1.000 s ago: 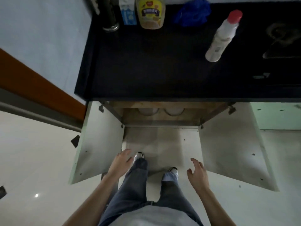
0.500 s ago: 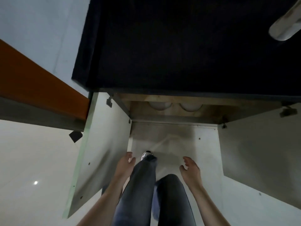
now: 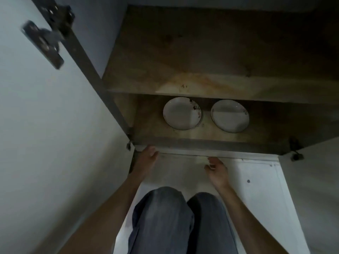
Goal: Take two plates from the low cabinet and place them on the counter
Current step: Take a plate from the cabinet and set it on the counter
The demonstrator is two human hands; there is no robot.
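Observation:
Two white plates lie side by side on the bottom floor of the open low cabinet (image 3: 183, 140): the left plate (image 3: 181, 113) and the right plate (image 3: 229, 116), each with a small pattern on its rim. My left hand (image 3: 147, 158) reaches forward, its fingertips at the cabinet's front edge, holding nothing. A little nearer to me, my right hand (image 3: 217, 170) hovers over the floor with curled, parted fingers, also holding nothing. Both hands are short of the plates. The counter is out of view.
The left cabinet door (image 3: 45, 125) stands open beside my left arm, with a hinge (image 3: 45, 43) near its top. The right door (image 3: 315, 180) is open too. A stained shelf (image 3: 183, 74) sits above the plates. My knees in jeans (image 3: 165, 217) are bent below.
I have crouched down and the view has dropped from the counter to inside the cabinet. Both hands have moved forward toward the cabinet's front edge.

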